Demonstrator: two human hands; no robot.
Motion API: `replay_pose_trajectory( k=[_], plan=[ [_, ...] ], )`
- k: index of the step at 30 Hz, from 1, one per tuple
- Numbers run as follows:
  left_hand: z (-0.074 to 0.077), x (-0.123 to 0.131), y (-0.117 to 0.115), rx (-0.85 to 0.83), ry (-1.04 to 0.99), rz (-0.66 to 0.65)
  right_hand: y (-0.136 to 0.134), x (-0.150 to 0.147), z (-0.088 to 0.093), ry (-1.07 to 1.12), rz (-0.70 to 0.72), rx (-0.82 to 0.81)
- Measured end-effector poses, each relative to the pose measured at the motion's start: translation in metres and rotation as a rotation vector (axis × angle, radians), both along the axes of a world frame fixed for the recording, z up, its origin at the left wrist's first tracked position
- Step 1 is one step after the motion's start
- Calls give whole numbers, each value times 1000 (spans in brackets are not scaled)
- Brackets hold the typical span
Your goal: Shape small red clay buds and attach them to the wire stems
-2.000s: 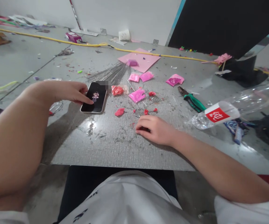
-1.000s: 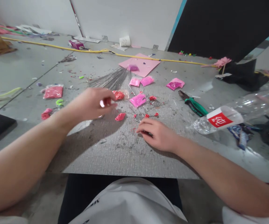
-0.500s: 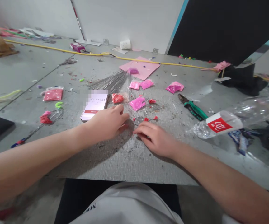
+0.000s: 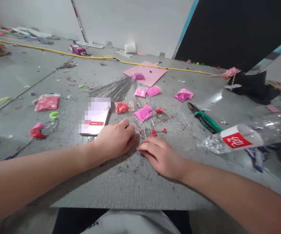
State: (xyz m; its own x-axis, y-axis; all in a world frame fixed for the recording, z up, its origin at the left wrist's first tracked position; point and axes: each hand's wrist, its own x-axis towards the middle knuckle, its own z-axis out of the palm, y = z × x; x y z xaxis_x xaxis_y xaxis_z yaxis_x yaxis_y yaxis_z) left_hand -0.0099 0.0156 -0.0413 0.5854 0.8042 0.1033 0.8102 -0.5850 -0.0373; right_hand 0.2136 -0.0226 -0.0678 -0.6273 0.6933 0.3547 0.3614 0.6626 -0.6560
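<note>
My left hand [image 4: 117, 138] rests on the table beside the phone [image 4: 94, 122], fingers curled in and closed. Close by on the right, my right hand [image 4: 162, 157] has thumb and fingers pressed together in a pinch. Anything between the fingers of either hand is too small or hidden to make out. Just beyond my right fingertips lies a looped wire piece [image 4: 145, 133] with small red clay bits. Behind it are a pink clay packet [image 4: 144, 113] and another wire loop with a red clay lump [image 4: 160, 111]. An opened packet of red clay [image 4: 122, 107] lies beyond my left hand.
Green-handled pliers [image 4: 206, 121] and a lying plastic bottle [image 4: 238, 138] are on the right. A bundle of thin wires [image 4: 113, 89] reaches to a pink sheet [image 4: 152, 70]. At left lie a red clay packet [image 4: 47, 102] and a clay-covered wire piece [image 4: 36, 130].
The view has shifted, so the hands and nearer table things sit lower in the picture. Both hands stay close together with fingers closed; their grip looks much the same.
</note>
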Motion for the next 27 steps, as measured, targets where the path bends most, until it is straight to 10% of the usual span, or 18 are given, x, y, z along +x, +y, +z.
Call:
replay_pose_trajectory(
  k=[27],
  plan=[
    [0, -3, 6, -29, 35, -136, 3, -1, 3, -213, 30, 184]
  ],
)
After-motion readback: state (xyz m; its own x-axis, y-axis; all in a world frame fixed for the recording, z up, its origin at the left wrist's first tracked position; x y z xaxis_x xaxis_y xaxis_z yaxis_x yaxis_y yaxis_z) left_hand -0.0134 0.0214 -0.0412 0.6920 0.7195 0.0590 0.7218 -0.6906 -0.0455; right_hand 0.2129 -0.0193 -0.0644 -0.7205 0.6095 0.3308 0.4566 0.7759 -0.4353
